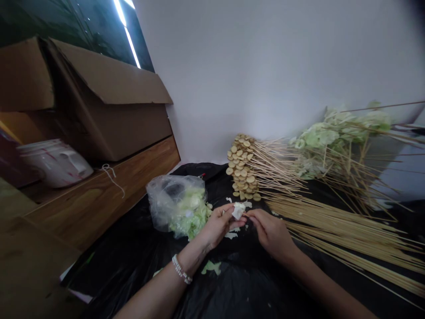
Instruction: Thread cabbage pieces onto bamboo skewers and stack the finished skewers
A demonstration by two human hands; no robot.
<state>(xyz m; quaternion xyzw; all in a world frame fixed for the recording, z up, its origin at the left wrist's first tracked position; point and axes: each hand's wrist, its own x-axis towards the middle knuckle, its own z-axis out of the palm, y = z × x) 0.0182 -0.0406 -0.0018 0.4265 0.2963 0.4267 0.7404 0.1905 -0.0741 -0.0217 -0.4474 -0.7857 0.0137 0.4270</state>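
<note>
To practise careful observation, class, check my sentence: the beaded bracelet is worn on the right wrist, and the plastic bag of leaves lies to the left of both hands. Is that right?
Not quite: the head view shows the bracelet on the wrist of the left hand, not the right. The plastic bag does lie left of both hands.
</note>
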